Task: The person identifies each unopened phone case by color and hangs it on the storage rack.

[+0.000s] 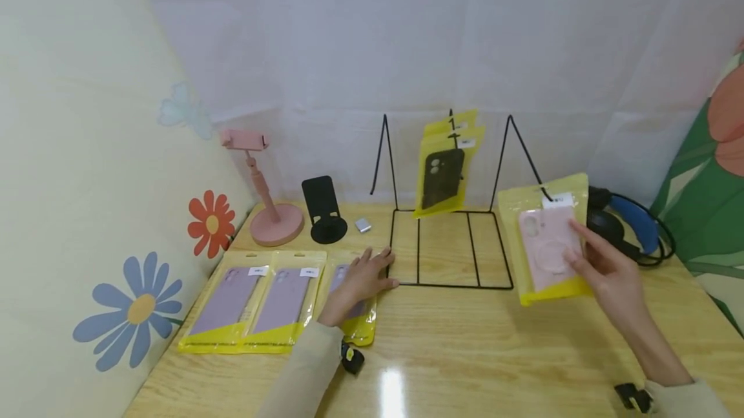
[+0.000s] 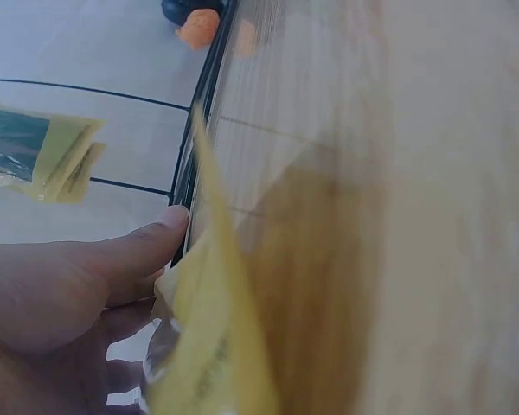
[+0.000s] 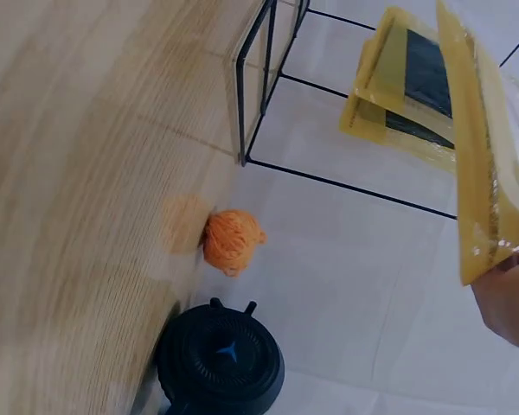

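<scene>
Pinched between our right hand's (image 1: 604, 272) thumb and fingers is a yellow-edged clear plastic packet holding a pale pink phone case (image 1: 547, 243), lifted off the wooden tabletop (image 1: 465, 347) and tilted upright just to the right of the black wire display rack (image 1: 450, 247). From the right wrist view we see that packet's yellow edge (image 3: 480, 173) against our fingertips. Our left hand (image 1: 360, 279) lies flat, fingers straight, pressing on a yellow packet with a lilac phone case (image 1: 354, 308) (mostly covered by the hand), its fingertips beside the rack's base. Two more lilac-case packets (image 1: 256, 298) lie side by side to its left. On the rack hang yellow packets with a black phone case (image 1: 444, 169). Behind our right hand sit blue-and-black headphones (image 1: 628, 224); further left stand a black phone stand (image 1: 322, 211) and a pink phone holder (image 1: 264, 192).
</scene>
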{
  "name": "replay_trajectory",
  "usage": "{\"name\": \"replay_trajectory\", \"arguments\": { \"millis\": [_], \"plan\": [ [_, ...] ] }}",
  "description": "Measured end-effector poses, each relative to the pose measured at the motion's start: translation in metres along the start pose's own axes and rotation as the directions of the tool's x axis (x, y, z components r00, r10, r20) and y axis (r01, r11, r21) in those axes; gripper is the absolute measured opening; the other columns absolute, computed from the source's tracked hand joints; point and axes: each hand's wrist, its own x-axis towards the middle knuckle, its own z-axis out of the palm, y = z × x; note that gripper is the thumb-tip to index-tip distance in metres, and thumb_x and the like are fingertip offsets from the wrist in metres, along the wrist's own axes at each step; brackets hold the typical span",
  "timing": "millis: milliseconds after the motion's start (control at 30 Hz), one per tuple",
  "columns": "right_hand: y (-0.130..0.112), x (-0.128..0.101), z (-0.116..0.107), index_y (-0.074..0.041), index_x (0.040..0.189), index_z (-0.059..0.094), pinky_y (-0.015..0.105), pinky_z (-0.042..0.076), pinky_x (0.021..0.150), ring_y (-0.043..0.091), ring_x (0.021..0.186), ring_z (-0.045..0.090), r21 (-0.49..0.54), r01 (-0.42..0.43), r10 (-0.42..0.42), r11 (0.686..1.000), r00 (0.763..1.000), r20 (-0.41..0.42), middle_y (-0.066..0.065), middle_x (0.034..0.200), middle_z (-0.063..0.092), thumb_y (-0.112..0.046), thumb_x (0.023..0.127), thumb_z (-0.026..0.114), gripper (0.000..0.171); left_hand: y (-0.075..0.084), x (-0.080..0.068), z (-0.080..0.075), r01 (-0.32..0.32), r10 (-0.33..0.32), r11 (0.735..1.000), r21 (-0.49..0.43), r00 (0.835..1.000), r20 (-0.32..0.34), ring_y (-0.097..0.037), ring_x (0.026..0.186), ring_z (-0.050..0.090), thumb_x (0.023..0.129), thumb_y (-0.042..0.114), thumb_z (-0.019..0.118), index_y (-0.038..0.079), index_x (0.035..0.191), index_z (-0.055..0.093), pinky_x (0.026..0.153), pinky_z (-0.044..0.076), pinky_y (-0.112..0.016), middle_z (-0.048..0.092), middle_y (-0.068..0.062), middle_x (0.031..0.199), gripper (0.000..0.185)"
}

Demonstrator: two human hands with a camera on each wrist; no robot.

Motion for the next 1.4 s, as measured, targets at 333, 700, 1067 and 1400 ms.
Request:
{"name": "replay_trajectory", "arguments": {
  "millis": [333, 700, 1067, 1400],
  "plan": [
    [-0.009, 0.053, 0.032, 0.0, 0.135, 0.055, 0.012, 0.037, 0.062, 0.006, 0.072, 0.042, 0.135, 0.033, -0.023, 0.99, 0.997, -0.072, -0.006, 0.087, 0.052, 0.014, 0.088, 0.059, 0.049, 0.001, 0.0, 0.001, -0.004, 0.003, 1.0, -0.01, 1.0, -0.009, -0.043, 0.143, 0.017, 0.092, 0.035, 0.064, 0.008, 0.146, 0.043, 0.113, 0.017, -0.057, 0.031, -0.009, 0.155, 0.063],
    [0.033, 0.102, 0.066, -0.002, 0.124, 0.061, 0.012, 0.044, 0.087, 0.003, 0.098, 0.055, 0.305, -0.105, 0.162, 0.946, 0.973, -0.167, -0.012, 0.109, 0.062, 0.009, 0.089, 0.061, 0.037, 0.004, 0.001, -0.001, -0.016, 0.016, 1.0, -0.011, 1.0, 0.002, -0.044, 0.142, 0.017, 0.092, 0.035, 0.064, 0.008, 0.146, 0.043, 0.112, 0.018, -0.058, 0.031, -0.01, 0.154, 0.064],
    [0.062, 0.07, 0.063, 0.006, 0.098, 0.06, 0.011, 0.048, 0.076, 0.005, 0.088, 0.062, 0.174, -0.238, 0.267, 0.955, 0.949, -0.165, -0.002, 0.092, 0.067, 0.011, 0.09, 0.057, 0.011, 0.002, -0.002, 0.004, -0.024, 0.024, 1.0, -0.011, 1.0, -0.006, -0.045, 0.142, 0.019, 0.092, 0.035, 0.064, 0.007, 0.145, 0.044, 0.111, 0.019, -0.059, 0.032, -0.011, 0.154, 0.063],
    [0.061, 0.023, 0.063, 0.017, 0.132, 0.046, 0.061, 0.038, 0.097, 0.054, 0.121, 0.044, -0.27, 0.009, 0.164, 0.963, 0.775, 0.611, 0.039, 0.134, 0.044, -0.02, 0.093, 0.064, 0.057, 0.0, -0.003, 0.0, -0.021, 0.021, 1.0, 0.005, 1.0, -0.022, -0.045, 0.141, 0.019, 0.092, 0.035, 0.064, 0.007, 0.145, 0.044, 0.111, 0.019, -0.059, 0.033, -0.012, 0.154, 0.063]
  ]
}}
